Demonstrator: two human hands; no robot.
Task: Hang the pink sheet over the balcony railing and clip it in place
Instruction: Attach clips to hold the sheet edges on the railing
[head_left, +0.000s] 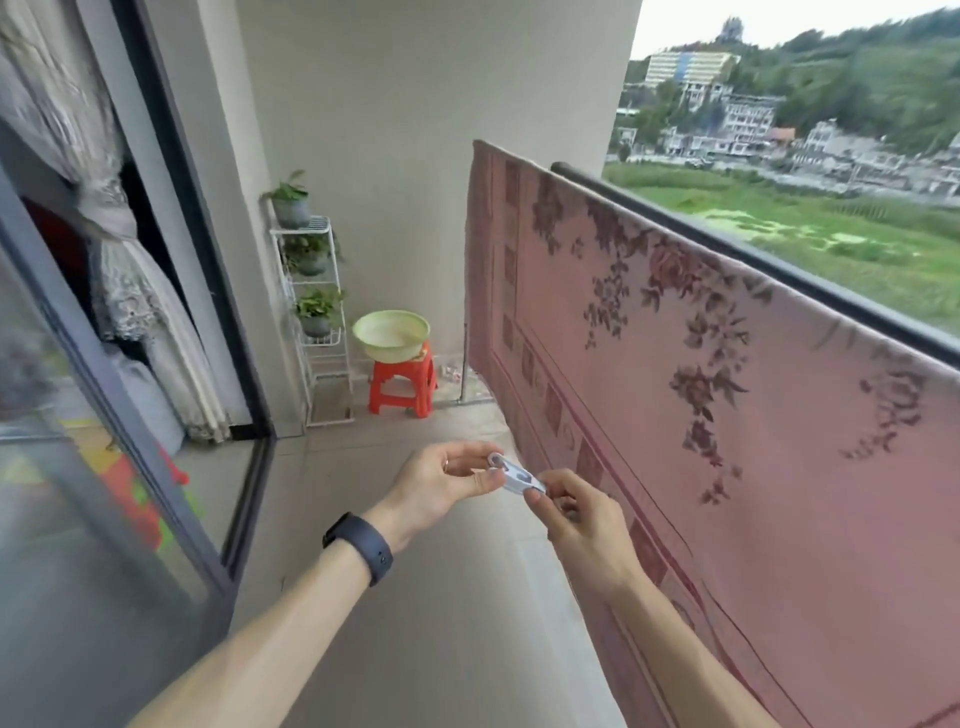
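The pink sheet (691, 415) with a dark floral print hangs draped over the dark balcony railing (727, 244) along the right side. Low in the middle, both hands hold pale grey clips (511, 475) between them, to the left of the sheet and apart from it. My left hand (441, 480), with a dark watch on its wrist, pinches the looped end. My right hand (576, 509) pinches the other end with thumb and fingers. How many clips there are is unclear.
A red plastic stool (402, 382) carrying a pale green basin (391, 335) stands at the far end by the wall. A white wire rack (314, 312) with potted plants stands beside it. A sliding glass door (104, 415) runs along the left.
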